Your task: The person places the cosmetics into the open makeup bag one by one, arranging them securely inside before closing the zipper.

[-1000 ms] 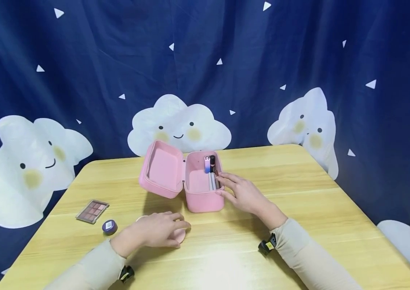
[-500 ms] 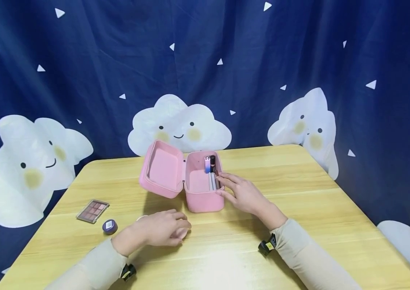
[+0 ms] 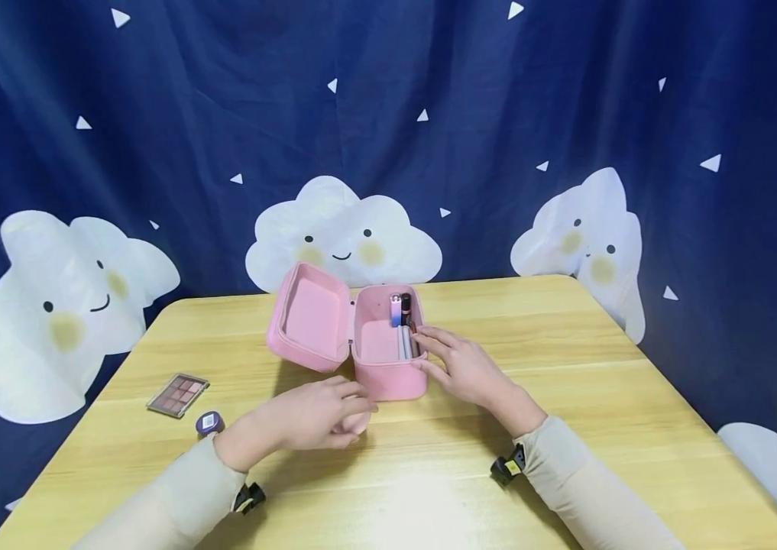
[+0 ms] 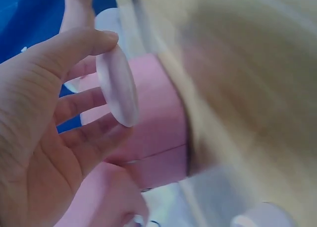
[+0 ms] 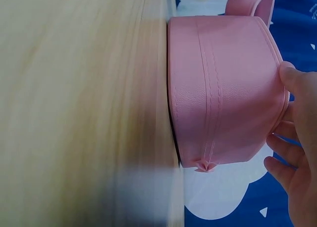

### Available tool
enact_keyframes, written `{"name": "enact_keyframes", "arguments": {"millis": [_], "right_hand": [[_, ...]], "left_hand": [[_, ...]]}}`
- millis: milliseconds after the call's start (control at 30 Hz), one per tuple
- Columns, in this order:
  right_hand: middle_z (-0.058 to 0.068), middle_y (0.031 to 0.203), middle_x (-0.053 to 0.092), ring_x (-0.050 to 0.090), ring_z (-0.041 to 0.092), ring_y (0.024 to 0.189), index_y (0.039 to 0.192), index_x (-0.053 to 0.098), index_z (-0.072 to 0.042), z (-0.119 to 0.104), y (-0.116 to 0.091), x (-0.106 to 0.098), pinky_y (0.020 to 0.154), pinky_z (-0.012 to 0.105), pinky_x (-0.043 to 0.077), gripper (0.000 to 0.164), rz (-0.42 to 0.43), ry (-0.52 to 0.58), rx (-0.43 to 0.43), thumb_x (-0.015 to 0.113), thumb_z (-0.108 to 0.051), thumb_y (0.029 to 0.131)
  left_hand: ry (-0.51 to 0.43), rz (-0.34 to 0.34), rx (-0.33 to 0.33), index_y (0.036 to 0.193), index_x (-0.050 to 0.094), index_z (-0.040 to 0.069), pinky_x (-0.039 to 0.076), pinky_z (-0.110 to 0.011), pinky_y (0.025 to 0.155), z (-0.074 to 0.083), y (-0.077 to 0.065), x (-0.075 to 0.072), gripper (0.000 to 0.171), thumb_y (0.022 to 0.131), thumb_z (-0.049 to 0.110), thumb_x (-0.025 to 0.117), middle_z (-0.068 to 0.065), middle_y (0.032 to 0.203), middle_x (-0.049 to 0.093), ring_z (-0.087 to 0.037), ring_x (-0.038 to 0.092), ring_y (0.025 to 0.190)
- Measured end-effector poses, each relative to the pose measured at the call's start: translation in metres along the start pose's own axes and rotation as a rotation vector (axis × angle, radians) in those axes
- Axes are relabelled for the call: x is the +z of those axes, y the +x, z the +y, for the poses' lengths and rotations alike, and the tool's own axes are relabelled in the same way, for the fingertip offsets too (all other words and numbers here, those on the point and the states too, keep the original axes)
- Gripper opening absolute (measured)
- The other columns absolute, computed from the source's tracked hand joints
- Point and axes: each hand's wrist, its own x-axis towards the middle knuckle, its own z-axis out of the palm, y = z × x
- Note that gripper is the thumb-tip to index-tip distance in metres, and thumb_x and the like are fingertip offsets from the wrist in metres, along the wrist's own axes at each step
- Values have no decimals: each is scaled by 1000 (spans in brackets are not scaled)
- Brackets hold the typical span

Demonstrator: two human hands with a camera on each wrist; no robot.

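Observation:
My left hand (image 3: 322,412) pinches a flat round pale pink disc (image 4: 118,88) between thumb and fingers, its edge turned to the left wrist view; its exact kind cannot be told. Just behind that hand stands an open pink makeup case (image 3: 391,380), its lid (image 3: 312,317) swung out to the left. At the case's right front corner my right hand (image 3: 460,367) holds the rim, thumb near the front and fingers over the side. Inside the case, along its right wall, lie a pink-and-blue tube (image 3: 396,311), a black tube (image 3: 406,308) and pale slim sticks (image 3: 404,343).
On the left of the wooden table (image 3: 539,473) lies an eyeshadow palette (image 3: 178,395). A small purple jar (image 3: 209,422) sits nearer, partly behind the left forearm. A blue curtain (image 3: 374,92) with white clouds hangs behind the table.
My left hand has lifted the pale pink disc and moved with it forward and right, closer to the case. The right hand stays at the rim.

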Motion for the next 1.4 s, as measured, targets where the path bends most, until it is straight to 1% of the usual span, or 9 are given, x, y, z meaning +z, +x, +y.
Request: {"name": "enact_keyframes", "arguments": {"millis": [233, 333, 533, 733, 933, 1033, 1133, 1267, 1400], "right_hand": [[11, 141, 53, 56, 33, 122, 138, 57, -8, 1, 0, 1, 100, 47, 45, 52, 4, -4, -2, 56, -42, 98], [11, 141, 53, 56, 33, 121, 137, 57, -8, 1, 0, 1, 99, 47, 46, 51, 14, -3, -8, 57, -41, 97], [11, 141, 53, 56, 32, 122, 138, 57, -9, 3, -1, 3, 100, 46, 46, 52, 6, -20, -9, 55, -43, 98], [12, 140, 53, 56, 32, 122, 136, 58, -7, 3, -1, 3, 99, 47, 46, 52, 19, -10, -16, 56, -42, 98], [11, 141, 53, 55, 32, 122, 137, 57, -7, 2, -2, 2, 99, 47, 46, 52, 10, -17, -9, 55, -42, 98], [11, 141, 52, 55, 32, 123, 138, 57, -8, 2, -2, 2, 100, 47, 45, 53, 2, -15, -1, 55, -43, 98], [11, 142, 52, 55, 32, 123, 138, 57, -9, 1, -2, 1, 100, 47, 45, 53, -3, -14, 3, 55, -44, 98], [10, 142, 52, 55, 32, 123, 137, 57, -8, 1, -1, 0, 100, 47, 45, 53, 3, -10, 0, 56, -42, 98], [11, 141, 53, 56, 31, 122, 136, 58, -8, 1, -2, 0, 100, 47, 46, 52, 8, -17, -6, 57, -42, 97]], "left_hand": [[8, 94, 27, 134, 58, 17, 44, -40, 103, 1, 14, -32, 47, 91, 37, 66, -4, 132, 58, -25, 54, 119], [6, 127, 35, 134, 58, 15, 46, -39, 101, 0, 23, -43, 48, 91, 35, 67, -5, 132, 59, -24, 55, 119], [-3, 101, 12, 134, 57, 12, 42, -38, 105, -5, 42, -59, 47, 92, 32, 67, -4, 133, 57, -24, 51, 124], [-25, 108, -28, 130, 60, 11, 44, -41, 103, -18, 61, -62, 43, 92, 30, 67, -10, 131, 57, -27, 55, 120], [-61, 38, -137, 136, 56, 16, 40, -46, 106, -28, 73, -65, 47, 94, 33, 66, -12, 138, 51, -29, 50, 126], [-57, 28, -164, 138, 53, 16, 40, -45, 106, -33, 78, -66, 49, 94, 34, 65, -9, 139, 50, -28, 48, 127], [-29, 41, -163, 137, 53, 16, 41, -45, 106, -39, 81, -64, 49, 93, 33, 66, -7, 138, 51, -27, 46, 129], [46, 43, -150, 136, 55, 16, 35, -44, 110, -45, 85, -57, 48, 93, 34, 66, -6, 138, 52, -27, 43, 131], [101, 28, -164, 136, 55, 18, 38, -47, 107, -50, 88, -47, 47, 94, 36, 64, -7, 138, 53, -29, 45, 127]]}}
